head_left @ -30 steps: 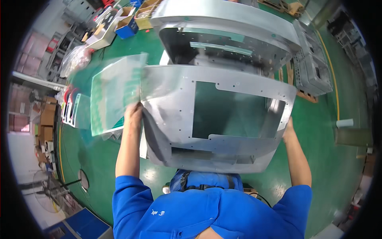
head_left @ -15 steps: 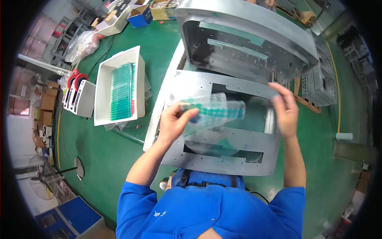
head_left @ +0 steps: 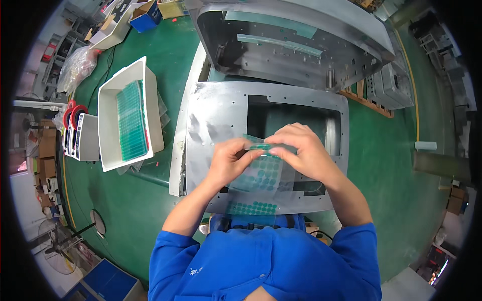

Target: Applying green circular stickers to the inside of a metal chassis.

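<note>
My left hand [head_left: 230,159] and my right hand [head_left: 303,152] meet over a grey metal panel [head_left: 213,115] with rectangular cutouts. Thumb and fingers of both are pinched on the top edge of a clear sheet with green round stickers [head_left: 262,176], which hangs down between them. A band of smaller green dots on clear film [head_left: 252,207] shows lower, over the panel's near edge; whether it belongs to the same sheet I cannot tell. Behind the panel a deep grey metal housing [head_left: 281,52] stands tilted up, its hollow inside facing me.
At left, a white bin [head_left: 154,128] holds stacked green sheets [head_left: 131,120]. Beside it are white boxes with red rings [head_left: 86,138] and a plastic bag [head_left: 78,69]. A blue carton [head_left: 145,16] lies far left, a fan [head_left: 63,253] near left. Grey housings [head_left: 389,85] sit on a pallet at right.
My right hand has come in from the right and now pinches the sheet alongside my left. The sheet has turned from lying sideways to hanging down. The whole view has shifted slightly.
</note>
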